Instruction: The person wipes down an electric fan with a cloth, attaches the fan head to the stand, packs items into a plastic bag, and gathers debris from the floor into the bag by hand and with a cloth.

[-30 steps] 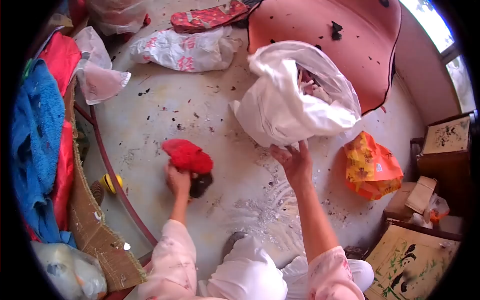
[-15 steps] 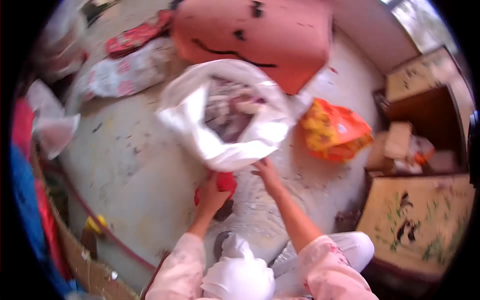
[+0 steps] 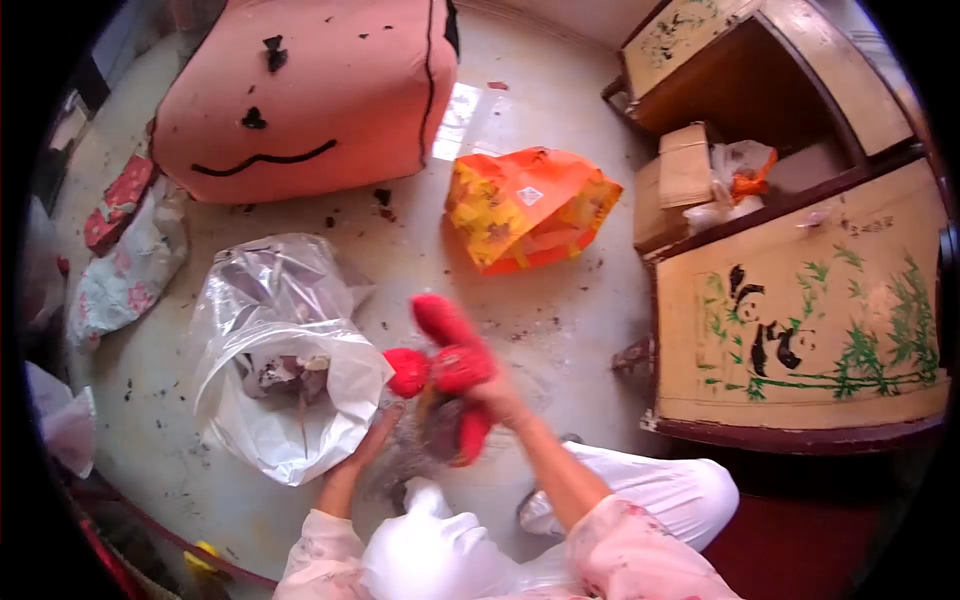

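My right hand (image 3: pixel 492 395) is closed on a soft bright-red item (image 3: pixel 460 368) with rounded lobes and a dark brown-grey part; its exact kind is unclear. It is held above the floor, to the right of a clear and white plastic bag (image 3: pixel 345 400). The bag's mouth faces me, and dark, purplish-brown lumpy pieces (image 3: pixel 290 378) show inside. My left hand (image 3: pixel 378 432) lies along the bag's lower right side, its visible fingers stretched out and partly hidden by the plastic.
An orange bag with yellow patterns (image 3: pixel 535 205) lies ahead. Behind stands a large pink cloth-covered object (image 3: pixel 300 100). A panda-painted wooden cabinet (image 3: pixel 800 330) with an open compartment is at right. A patterned white bag (image 3: pixel 135 265) lies at left. Dark crumbs dot the floor.
The red item has gone from my left hand, low by the bag, to my right hand, raised. My right hand has left the bag; my left is now beside it. The view has shifted right.
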`<move>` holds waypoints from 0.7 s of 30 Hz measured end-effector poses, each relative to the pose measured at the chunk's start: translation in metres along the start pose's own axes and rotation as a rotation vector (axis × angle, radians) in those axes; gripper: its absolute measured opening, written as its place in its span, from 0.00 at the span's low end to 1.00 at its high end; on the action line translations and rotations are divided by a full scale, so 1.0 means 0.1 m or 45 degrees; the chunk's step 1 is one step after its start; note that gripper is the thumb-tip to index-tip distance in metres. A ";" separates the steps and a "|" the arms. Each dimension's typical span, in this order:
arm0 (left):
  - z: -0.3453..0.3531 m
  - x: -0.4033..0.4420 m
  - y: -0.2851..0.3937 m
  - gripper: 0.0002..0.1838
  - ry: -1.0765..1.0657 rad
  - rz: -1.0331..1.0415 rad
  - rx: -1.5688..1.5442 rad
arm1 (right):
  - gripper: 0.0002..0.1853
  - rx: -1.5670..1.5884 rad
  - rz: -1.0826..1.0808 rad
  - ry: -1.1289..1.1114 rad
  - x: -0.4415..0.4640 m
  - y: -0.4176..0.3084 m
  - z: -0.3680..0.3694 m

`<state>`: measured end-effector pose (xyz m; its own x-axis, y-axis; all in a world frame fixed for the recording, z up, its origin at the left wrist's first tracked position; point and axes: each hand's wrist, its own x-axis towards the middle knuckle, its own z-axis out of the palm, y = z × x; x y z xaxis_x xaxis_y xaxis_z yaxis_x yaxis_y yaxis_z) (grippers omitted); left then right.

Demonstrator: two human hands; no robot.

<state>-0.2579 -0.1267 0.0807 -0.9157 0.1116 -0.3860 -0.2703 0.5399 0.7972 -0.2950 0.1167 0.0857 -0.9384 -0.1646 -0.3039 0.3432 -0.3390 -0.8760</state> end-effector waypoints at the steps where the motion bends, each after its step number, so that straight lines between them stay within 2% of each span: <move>1: -0.14 -0.07 0.11 0.40 0.139 0.023 0.309 | 0.30 0.011 0.019 0.060 0.01 -0.06 -0.27; 2: -0.18 -0.02 -0.21 0.43 0.189 0.052 0.405 | 0.26 -0.102 -0.001 0.161 0.02 -0.11 -0.53; 3: -0.42 0.02 0.03 0.41 0.140 0.024 0.340 | 0.24 -0.129 -0.031 0.273 0.00 -0.18 -0.79; 5: -0.66 0.21 -0.03 0.26 0.480 0.334 0.731 | 0.25 -0.343 -0.107 0.525 0.00 -0.16 -1.46; 7: -0.99 0.50 0.11 0.21 0.445 0.023 0.491 | 0.31 -0.548 -0.169 0.807 -0.09 -0.20 -1.91; 9: -1.28 0.78 0.09 0.18 0.801 0.626 0.601 | 0.34 -0.802 -0.114 1.161 -0.17 0.03 -2.45; 11: -1.40 0.88 0.03 0.17 0.912 0.544 0.909 | 0.41 -1.184 0.338 1.369 -0.22 0.43 -2.95; 12: -1.41 0.92 0.03 0.17 0.966 0.495 1.062 | 0.48 -1.203 0.548 1.482 -0.21 0.62 -2.97; 13: -1.38 0.92 0.04 0.17 0.935 0.424 1.058 | 0.52 -1.120 0.502 1.398 -0.15 0.82 -3.06; 14: -1.33 0.91 0.06 0.17 0.898 0.357 1.051 | 0.53 -1.261 0.739 1.432 -0.01 0.60 -2.47; 15: -1.26 0.92 0.06 0.17 0.856 0.291 1.040 | 0.53 -1.448 0.700 1.285 0.10 0.71 -2.25; 16: -1.24 0.95 -0.01 0.17 0.813 0.350 1.006 | 0.52 -1.546 0.464 1.063 0.16 0.72 -1.96; 18: -1.19 0.96 -0.07 0.17 0.748 0.287 0.980 | 0.44 -1.905 0.143 0.859 0.30 0.84 -1.35; 19: -1.15 0.97 -0.07 0.17 0.721 0.261 0.967 | 0.40 -1.985 0.069 0.719 0.35 0.78 -1.05; 20: -1.13 0.98 -0.06 0.16 0.738 0.307 0.948 | 0.37 -1.876 -0.044 0.488 0.39 0.75 -0.89; 21: -1.12 0.99 -0.05 0.16 0.763 0.347 0.932 | 0.36 -1.913 -0.098 0.440 0.42 0.80 -0.72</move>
<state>-0.3807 -0.2115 0.0902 -0.9731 -0.0232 0.2290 0.0386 0.9644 0.2616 -0.3102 0.1492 -0.0239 -0.9874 0.0961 -0.1254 0.1378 0.9123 -0.3856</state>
